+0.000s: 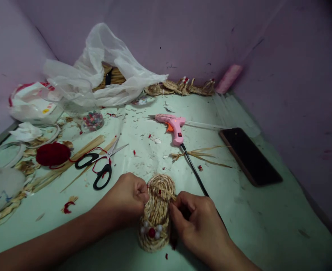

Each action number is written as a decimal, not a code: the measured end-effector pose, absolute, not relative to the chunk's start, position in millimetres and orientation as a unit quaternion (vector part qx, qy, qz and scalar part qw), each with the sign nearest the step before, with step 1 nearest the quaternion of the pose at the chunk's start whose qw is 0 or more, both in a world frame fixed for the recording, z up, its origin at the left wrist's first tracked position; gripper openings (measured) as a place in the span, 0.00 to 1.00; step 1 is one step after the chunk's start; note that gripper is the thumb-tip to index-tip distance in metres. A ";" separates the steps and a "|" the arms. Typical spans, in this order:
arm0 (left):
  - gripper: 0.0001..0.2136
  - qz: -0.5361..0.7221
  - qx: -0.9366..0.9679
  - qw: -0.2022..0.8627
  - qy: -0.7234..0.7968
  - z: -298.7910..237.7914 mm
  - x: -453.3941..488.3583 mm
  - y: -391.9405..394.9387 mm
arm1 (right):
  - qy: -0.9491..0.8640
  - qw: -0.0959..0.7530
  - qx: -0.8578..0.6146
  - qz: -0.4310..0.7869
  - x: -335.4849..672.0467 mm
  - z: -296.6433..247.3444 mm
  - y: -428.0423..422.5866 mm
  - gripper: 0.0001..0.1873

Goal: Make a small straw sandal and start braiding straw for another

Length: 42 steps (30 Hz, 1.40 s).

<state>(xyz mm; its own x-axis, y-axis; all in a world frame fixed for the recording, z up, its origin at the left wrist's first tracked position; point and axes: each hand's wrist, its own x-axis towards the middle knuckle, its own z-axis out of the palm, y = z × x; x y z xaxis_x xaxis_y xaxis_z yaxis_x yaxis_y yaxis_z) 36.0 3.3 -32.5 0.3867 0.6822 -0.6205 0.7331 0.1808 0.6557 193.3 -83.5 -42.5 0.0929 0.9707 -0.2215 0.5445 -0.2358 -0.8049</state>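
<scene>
A small slipper woven from straw braid (157, 210) lies sole down on the table between my hands. White beads and one red bead (151, 232) decorate its strap at the near end. Across the far part of the sole runs a thin straw cord (166, 193) with a bit of red on it. My left hand (130, 195) is closed in a fist at the slipper's left edge, where the cord's left end meets its fingertips. On the right edge, my right hand (200, 218) pinches the cord's other end between thumb and forefinger.
A pink glue gun (171, 124) lies ahead, its black cable (195, 171) running past my right hand. Scissors (104, 162) and red yarn (53, 154) lie left, a phone (250, 156) right. Behind are a bead jar (92, 120), a plastic bag (118, 86) and straw pieces (180, 87).
</scene>
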 end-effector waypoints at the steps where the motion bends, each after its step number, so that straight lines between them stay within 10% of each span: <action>1: 0.06 -0.027 0.641 0.532 0.552 -31.4 36.9 3.4 | -0.558 0.283 -0.682 0.378 192.6 -43.4 -83.7 0.13; 42: 0.12 -0.111 0.674 0.470 0.559 -12.1 60.8 2.5 | -0.574 0.154 -0.750 0.290 180.2 -32.1 -64.8 0.07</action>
